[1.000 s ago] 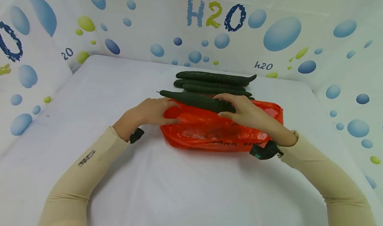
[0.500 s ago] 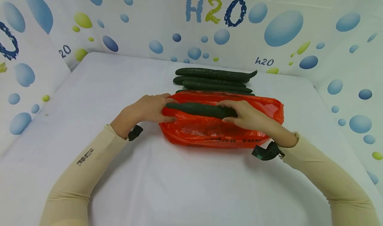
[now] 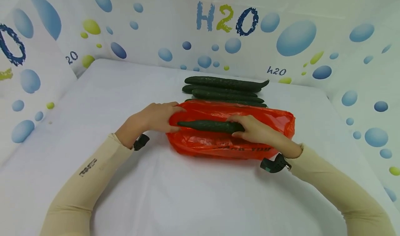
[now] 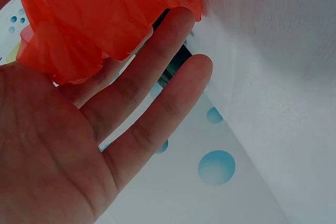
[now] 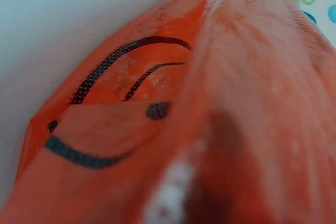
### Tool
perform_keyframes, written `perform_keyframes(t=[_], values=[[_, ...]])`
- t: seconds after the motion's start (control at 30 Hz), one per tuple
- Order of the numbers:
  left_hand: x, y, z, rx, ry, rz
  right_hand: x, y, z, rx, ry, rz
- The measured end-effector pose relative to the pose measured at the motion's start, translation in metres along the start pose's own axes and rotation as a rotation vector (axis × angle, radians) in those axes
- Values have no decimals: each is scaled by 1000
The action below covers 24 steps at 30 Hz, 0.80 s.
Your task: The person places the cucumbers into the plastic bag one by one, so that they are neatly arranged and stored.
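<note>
My right hand [image 3: 250,127] grips the thick end of a dark green cucumber [image 3: 207,125], fingers on the far side and thumb on the near side. The cucumber lies level along the mouth of a red plastic bag [image 3: 200,142], its thin tip toward my left hand [image 3: 159,117]. That left hand is at the bag's left end, with thumb and fingers spread apart and bag film between them. In the left wrist view, its fingers [image 4: 157,103] extend nearly straight beside the film. Red film with black print fills most of the right wrist view and hides the right hand there.
Several more cucumbers [image 3: 226,83] lie side by side just behind the bag. A white cloth [image 3: 200,201] covers the table. A curtain with blue and green dots [image 3: 150,24] hangs along the back and sides.
My right hand has brought the cucumber down and nearer, from over the bag's far edge to its mouth. My left hand stays at the bag's left end.
</note>
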<state>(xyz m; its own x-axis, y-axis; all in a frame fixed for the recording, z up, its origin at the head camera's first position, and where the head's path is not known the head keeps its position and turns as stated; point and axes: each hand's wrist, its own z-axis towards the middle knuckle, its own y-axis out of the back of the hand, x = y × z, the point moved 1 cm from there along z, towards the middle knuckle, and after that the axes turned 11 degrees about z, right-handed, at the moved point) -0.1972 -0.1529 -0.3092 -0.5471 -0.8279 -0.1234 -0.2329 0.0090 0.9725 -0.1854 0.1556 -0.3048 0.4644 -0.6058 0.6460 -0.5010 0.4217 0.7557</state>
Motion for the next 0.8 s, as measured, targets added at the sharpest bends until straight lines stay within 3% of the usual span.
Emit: perform_keyframes(t=[0.23, 0.53, 0.8], values=[[-4, 2, 0, 23, 12, 26, -6, -5, 8, 17, 21, -2], [-4, -4, 2, 30, 11, 50, -7, -7, 11, 82, -76, -41], [-6, -3, 1, 32, 9, 59, -2, 1, 10, 117, -90, -107]])
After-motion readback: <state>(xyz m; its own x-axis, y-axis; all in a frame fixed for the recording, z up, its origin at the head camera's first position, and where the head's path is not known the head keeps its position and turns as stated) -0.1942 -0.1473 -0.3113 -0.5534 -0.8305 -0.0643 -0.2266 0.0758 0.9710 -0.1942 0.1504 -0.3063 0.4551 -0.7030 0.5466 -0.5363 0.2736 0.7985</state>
